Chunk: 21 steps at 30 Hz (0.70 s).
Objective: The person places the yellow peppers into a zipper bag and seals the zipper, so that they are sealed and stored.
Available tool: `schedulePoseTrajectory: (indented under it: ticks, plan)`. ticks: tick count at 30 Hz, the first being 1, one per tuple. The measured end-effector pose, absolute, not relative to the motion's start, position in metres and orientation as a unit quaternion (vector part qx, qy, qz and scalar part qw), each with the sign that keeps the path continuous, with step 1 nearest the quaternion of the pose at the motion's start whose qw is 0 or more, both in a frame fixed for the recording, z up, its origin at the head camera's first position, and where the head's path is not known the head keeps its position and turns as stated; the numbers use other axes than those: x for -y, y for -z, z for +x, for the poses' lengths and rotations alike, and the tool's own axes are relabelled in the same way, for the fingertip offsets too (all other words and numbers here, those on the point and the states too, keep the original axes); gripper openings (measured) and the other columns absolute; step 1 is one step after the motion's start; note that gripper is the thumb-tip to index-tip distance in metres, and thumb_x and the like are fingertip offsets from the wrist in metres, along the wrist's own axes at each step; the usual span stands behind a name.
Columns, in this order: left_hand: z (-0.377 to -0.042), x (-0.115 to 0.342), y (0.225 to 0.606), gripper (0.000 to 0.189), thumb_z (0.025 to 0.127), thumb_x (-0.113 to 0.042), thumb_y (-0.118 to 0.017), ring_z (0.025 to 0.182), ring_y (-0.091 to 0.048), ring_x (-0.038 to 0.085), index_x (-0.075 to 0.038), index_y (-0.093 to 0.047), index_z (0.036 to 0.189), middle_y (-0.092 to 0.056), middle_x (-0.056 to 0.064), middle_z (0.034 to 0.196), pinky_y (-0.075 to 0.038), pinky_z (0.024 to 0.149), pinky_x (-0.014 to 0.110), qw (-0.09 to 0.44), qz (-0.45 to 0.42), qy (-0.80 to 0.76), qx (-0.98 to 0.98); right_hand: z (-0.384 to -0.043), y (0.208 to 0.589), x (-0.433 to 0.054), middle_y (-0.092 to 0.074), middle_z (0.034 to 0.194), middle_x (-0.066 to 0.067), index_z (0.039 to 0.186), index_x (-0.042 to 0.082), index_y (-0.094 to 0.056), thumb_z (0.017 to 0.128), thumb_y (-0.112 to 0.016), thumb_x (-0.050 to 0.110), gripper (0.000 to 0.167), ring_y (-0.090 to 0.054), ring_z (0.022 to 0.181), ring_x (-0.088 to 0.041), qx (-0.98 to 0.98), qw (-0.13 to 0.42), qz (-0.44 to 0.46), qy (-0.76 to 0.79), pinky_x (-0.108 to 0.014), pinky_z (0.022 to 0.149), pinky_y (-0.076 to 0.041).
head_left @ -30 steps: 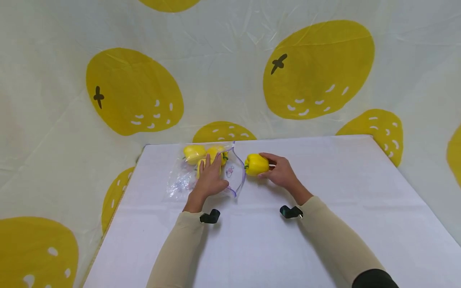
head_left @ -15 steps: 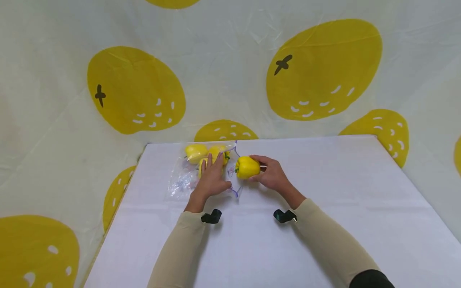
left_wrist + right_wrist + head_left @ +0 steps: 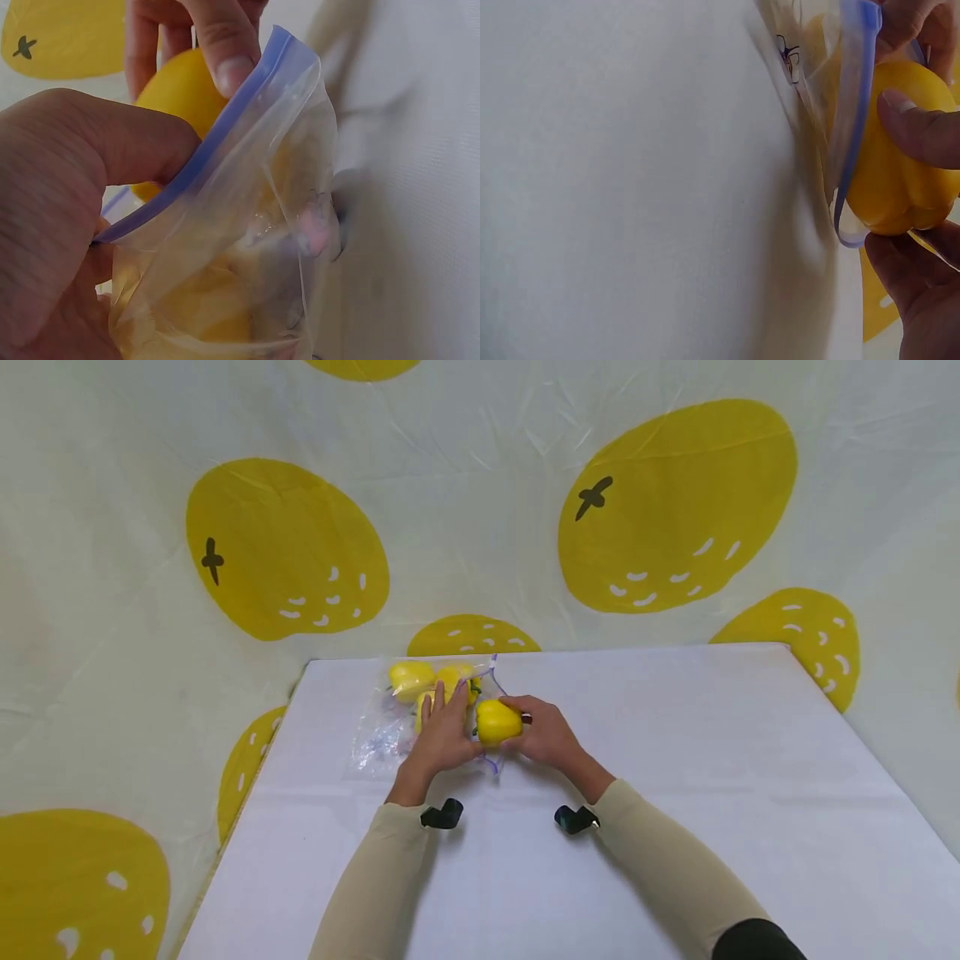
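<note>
In the head view my left hand (image 3: 441,737) lies over a clear zip bag (image 3: 381,745) with a purple-edged mouth facing right. Its thumb (image 3: 142,139) hooks into the mouth at the purple zip edge (image 3: 247,105) in the left wrist view, and the bag gapes there. Three yellow bell peppers (image 3: 411,680) sit inside the bag, one partly covered by my fingers. My right hand (image 3: 547,732) grips another yellow bell pepper (image 3: 498,722) by its right end, stem pointing left. In the right wrist view this pepper (image 3: 904,172) is at the mouth, beside the zip edge.
A white-covered table (image 3: 675,860) extends under both arms. Behind it hangs a pale sheet (image 3: 465,527) printed with large yellow fruit. Each wrist carries a small black camera mount (image 3: 442,814).
My right hand has moved the pepper leftward and slightly toward me, from outside the bag to its mouth beside my left thumb. The left hand has stayed nearly still on the bag.
</note>
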<state>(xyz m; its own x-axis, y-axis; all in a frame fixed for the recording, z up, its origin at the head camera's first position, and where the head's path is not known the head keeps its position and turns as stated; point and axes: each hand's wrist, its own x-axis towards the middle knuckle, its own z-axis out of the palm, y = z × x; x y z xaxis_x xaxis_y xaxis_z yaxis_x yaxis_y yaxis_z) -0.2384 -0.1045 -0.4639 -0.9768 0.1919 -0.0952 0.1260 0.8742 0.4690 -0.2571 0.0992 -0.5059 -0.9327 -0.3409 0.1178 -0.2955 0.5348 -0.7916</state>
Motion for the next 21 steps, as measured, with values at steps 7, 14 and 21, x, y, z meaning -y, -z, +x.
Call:
schedulePoseTrajectory:
  ticks: [7, 14, 21]
  plan:
    - [-0.237, 0.104, 0.463, 0.113, 0.080, -0.033, -0.085, 0.165, 0.004, 0.039, -0.010, -0.018, 0.167, -0.019, 0.007, 0.176, 0.008, 0.133, 0.058, 0.064, 0.093, -0.232, -0.966, -0.257, 0.507, -0.088, -0.064, 0.147, -0.014, 0.145, 0.005, -0.059, 0.085, -0.085, 0.015, 0.066, -0.063, 0.132, -0.033, -0.876, 0.027, -0.193, 0.442, -0.048, 0.112, -0.052]
    - [-0.237, 0.103, 0.462, 0.114, 0.080, -0.033, -0.084, 0.165, 0.005, 0.038, -0.010, -0.016, 0.168, -0.018, 0.007, 0.177, 0.008, 0.132, 0.058, 0.072, 0.092, -0.234, -0.965, -0.258, 0.509, -0.085, -0.057, 0.153, -0.019, 0.151, 0.000, -0.050, 0.088, -0.083, 0.016, 0.072, -0.062, 0.134, -0.035, -0.861, 0.065, -0.187, 0.469, -0.048, 0.115, -0.050]
    - [-0.238, 0.102, 0.464, 0.113, 0.080, -0.031, -0.084, 0.165, 0.004, 0.038, -0.010, -0.017, 0.168, -0.019, 0.006, 0.177, 0.008, 0.133, 0.058, 0.070, 0.086, -0.227, -0.968, -0.260, 0.509, -0.088, -0.056, 0.154, -0.017, 0.152, 0.004, -0.049, 0.094, -0.076, 0.014, 0.065, -0.062, 0.133, -0.036, -0.834, 0.107, -0.182, 0.510, -0.049, 0.111, -0.053]
